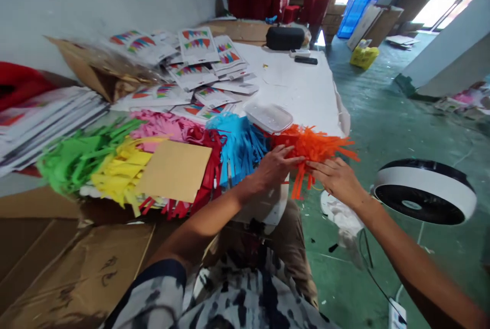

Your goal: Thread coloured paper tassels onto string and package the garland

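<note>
A bunch of orange fringed tassel strips (317, 142) lies across the table's right front edge, some strips hanging over it. My left hand (276, 165) grips its near left part, fingers closed. From the right, my right hand (337, 180) pinches the same strips, its fingertips close to those of the left. What lies between the fingers is partly hidden. Just left of my left hand is a blue tassel bunch (237, 145). Behind the orange strips sits a clear plastic tray (270, 116).
Farther left lie dark red (209, 155), pink (164, 127), yellow (122, 170) and green (84, 153) tassels, with a tan card (176, 170) on top. Printed packets (199, 45) are heaped behind. A white-and-black fan (424, 191) stands at right; an open carton (76, 267) is at lower left.
</note>
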A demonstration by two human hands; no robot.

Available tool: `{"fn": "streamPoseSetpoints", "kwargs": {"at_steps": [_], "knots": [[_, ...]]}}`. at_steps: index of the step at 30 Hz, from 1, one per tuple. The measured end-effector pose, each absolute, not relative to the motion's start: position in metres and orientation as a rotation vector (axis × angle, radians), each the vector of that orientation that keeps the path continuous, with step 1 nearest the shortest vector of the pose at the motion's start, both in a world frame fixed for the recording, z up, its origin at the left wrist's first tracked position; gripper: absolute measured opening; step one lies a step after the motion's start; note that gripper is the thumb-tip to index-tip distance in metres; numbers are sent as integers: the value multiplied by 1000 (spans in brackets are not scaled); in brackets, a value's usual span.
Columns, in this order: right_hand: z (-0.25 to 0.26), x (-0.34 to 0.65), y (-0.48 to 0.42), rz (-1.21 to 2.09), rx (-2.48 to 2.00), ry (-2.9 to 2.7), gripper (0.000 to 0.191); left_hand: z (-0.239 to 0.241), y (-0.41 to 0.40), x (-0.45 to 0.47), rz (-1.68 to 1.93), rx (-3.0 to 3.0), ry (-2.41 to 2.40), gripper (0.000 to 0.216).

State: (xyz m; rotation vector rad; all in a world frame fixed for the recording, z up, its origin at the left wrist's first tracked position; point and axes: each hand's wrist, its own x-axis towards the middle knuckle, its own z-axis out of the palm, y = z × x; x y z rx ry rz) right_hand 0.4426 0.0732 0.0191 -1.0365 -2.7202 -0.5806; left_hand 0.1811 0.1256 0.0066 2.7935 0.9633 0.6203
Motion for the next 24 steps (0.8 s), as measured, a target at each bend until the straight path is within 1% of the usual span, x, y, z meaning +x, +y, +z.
{"fn": "streamPoseSetpoints", "kwargs": {"at_steps": [3,6,8,10,13,16,18,22,24], "knots": [[17,447,64,-515,-1038,-2743,46,20,100,144,822,2804,918,39],[26,443,58,-423,-1064,-2711,52,37,99,101,935,2734,1115,36],[36,428,58,-361,-1078,-2663,47,46,120,75,908,2658,1365,35],[44,403,63,-326,-1073,-2617,39,51,152,54,802,2547,1645,37],[50,356,80,-252,-1061,-2538,34,47,199,35,766,2434,1816,37],[50,313,102,-137,-1132,-2427,30,36,223,28,788,2383,1845,32],[48,292,115,-96,-1225,-2376,29,31,227,26,839,2391,1807,24],[49,267,137,-114,-1369,-2300,34,32,223,21,918,2469,1635,11],[52,259,146,-170,-1384,-2261,38,36,218,18,943,2538,1504,11]]}}
